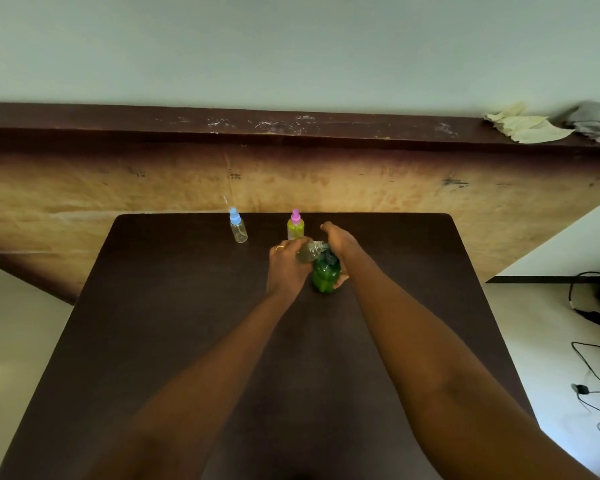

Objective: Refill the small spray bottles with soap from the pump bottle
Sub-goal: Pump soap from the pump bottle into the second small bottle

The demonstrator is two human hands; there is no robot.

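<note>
A green pump bottle [324, 275] stands on the dark table [187, 306] near its far middle. My right hand [338, 242] rests over the pump head, with fingers also showing beside the bottle's lower right. My left hand [286, 268] grips a small clear spray bottle [309, 252] with its cap off, tilted with its neck at the pump's spout. A blue-capped clear spray bottle [238, 226] stands at the far left. A pink-capped spray bottle [295, 226] with yellow-green liquid stands just behind my hands.
A raised wooden ledge [291, 126] runs behind the table, with a crumpled yellowish cloth [527, 128] and a grey cloth [593, 121] at its right end. Black cables [593, 375] lie on the floor to the right.
</note>
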